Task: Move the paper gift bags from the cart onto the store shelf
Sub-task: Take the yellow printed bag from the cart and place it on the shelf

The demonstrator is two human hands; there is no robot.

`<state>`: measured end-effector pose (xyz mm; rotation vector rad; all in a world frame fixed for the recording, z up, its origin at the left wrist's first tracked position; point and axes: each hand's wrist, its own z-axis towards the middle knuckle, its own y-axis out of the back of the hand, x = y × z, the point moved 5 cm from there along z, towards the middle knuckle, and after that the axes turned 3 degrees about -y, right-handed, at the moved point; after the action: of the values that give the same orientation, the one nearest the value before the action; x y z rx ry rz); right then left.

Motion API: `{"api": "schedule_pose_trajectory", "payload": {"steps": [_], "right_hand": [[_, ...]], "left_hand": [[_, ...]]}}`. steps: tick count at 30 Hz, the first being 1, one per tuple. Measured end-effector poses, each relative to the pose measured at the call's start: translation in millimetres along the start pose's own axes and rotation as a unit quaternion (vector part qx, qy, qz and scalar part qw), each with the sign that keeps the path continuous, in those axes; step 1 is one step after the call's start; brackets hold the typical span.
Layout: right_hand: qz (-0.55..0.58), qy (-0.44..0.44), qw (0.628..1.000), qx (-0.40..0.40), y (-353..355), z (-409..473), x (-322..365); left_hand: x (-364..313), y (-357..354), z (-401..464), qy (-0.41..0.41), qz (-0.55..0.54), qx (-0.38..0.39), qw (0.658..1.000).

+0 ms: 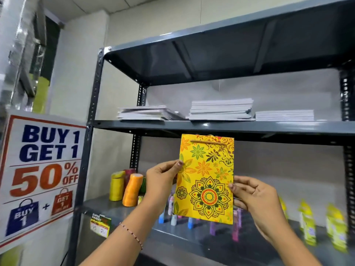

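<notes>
A flat yellow paper gift bag with flower and mandala prints is held upright in front of the grey metal store shelf. My left hand pinches its left edge about halfway up. My right hand grips its right edge lower down. The bag's top reaches the front lip of the middle shelf board, and its bottom hangs above the lower board. The cart is out of view.
Three stacks of white notebooks lie on the middle board. Yellow and orange thread spools, small coloured bottles and yellow packets stand on the lower board. A "Buy 1 Get 1" sign hangs left of the shelf post.
</notes>
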<state>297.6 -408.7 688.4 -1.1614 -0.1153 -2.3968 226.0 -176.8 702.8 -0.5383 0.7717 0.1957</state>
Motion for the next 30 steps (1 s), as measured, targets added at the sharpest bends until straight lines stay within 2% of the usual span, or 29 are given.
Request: {"api": "schedule_pose_trajectory", "payload": {"steps": [5,11,14,20,23,26,28,30], "right_hand": [[0.020,-0.040,0.999,-0.002,-6,-18,-40],[0.030,-0.173,0.984,0.023,-31,-73,-146],[0.035,-0.256,0.965,0.045,-50,-110,-204],[-0.030,-0.401,0.914,0.043,-85,-184,-320],[-0.050,-0.461,0.886,0.018,-89,-196,-369],[-0.041,-0.492,0.869,-0.028,-86,-187,-400],[-0.052,-0.503,0.862,-0.045,-84,-175,-427],[-0.072,-0.516,0.852,-0.056,-82,-163,-452]], "left_hand": [[33,27,-19,0.042,-0.001,-0.009,0.999],[102,115,-81,0.139,0.042,-0.067,0.987],[136,173,-123,0.189,0.072,-0.101,0.974],[194,261,-191,0.326,0.099,-0.146,0.929],[236,282,-198,0.404,0.125,-0.111,0.899],[273,285,-187,0.454,0.168,-0.035,0.874],[302,288,-170,0.453,0.204,0.019,0.867],[330,293,-146,0.417,0.269,0.056,0.866]]}}
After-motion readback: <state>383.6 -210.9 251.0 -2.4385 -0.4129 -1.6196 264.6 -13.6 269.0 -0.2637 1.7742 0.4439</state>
